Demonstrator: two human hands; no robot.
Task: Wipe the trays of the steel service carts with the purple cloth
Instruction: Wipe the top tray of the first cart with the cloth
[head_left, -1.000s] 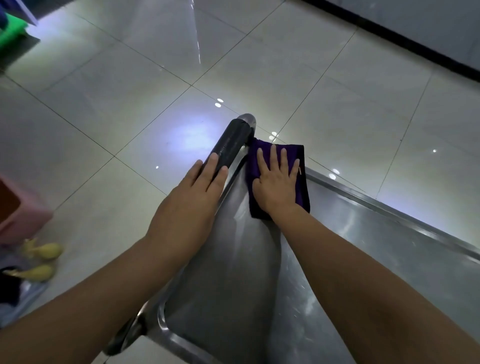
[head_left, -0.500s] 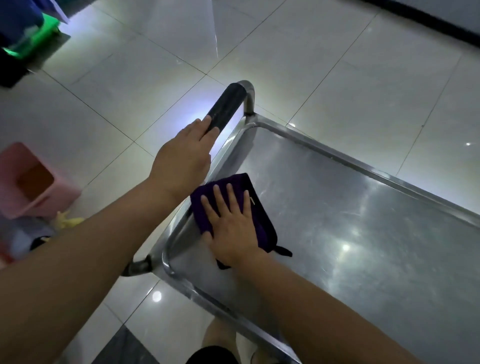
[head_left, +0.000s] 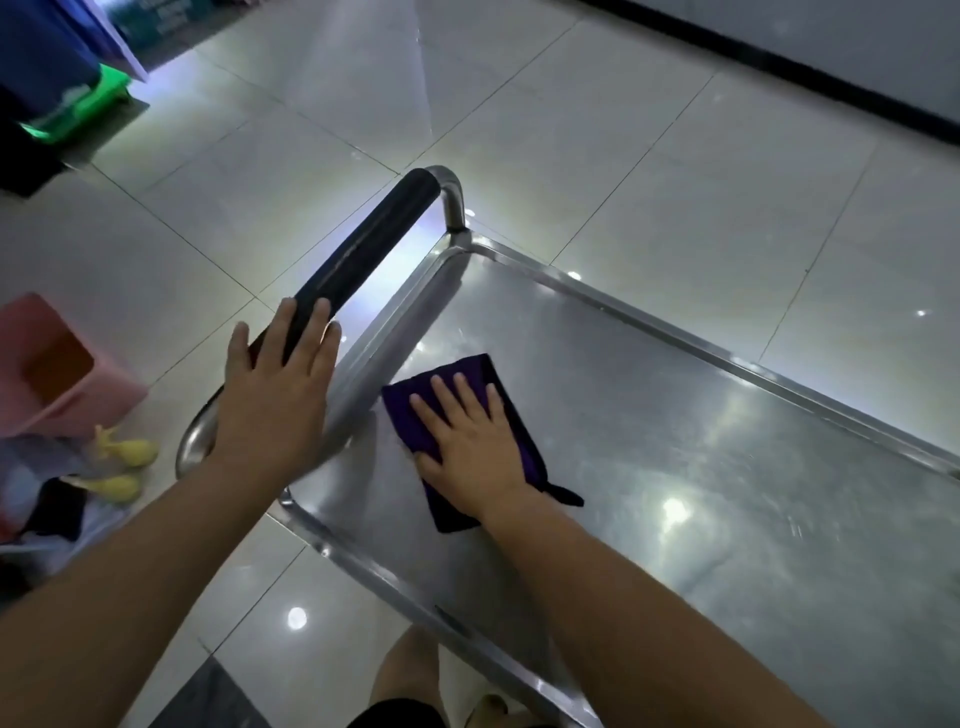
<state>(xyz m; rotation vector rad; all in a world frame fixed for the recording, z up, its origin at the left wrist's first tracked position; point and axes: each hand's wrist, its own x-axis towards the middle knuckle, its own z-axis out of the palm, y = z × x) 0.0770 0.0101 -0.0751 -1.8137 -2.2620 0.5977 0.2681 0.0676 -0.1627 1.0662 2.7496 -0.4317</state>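
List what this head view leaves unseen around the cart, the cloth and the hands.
- Tray: its right end is cut off by the frame edge.
- Cloth: its middle lies under the right hand, so any dirt there is hidden.
- Handle: the left hand covers its near part.
- Lower trays and wheels: hidden beneath the tray.
- Pile on the floor at left: dim and cut by the edge, contents unclear.

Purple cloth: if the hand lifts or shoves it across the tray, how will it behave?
Probably floppy: the purple cloth lies folded flat under the right hand, one corner trailing loose. Likely light. It should slide easily on the polished steel tray.
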